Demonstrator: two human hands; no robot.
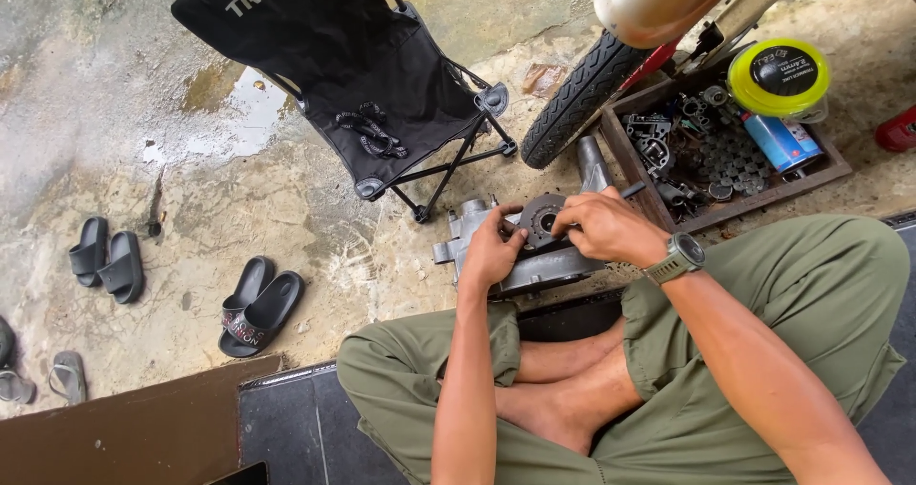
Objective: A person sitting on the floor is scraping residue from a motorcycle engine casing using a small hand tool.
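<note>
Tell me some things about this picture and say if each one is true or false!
1. Both hands, left hand and right hand, touch the round metal part. True.
2. The folding chair is red. False: it is black.
3. A watch sits on the right wrist. True.
4. The wooden tray holds fruit. False: it holds metal parts and a blue can.
5. The black sandals are on the person's feet. False: they lie on the ground.
</note>
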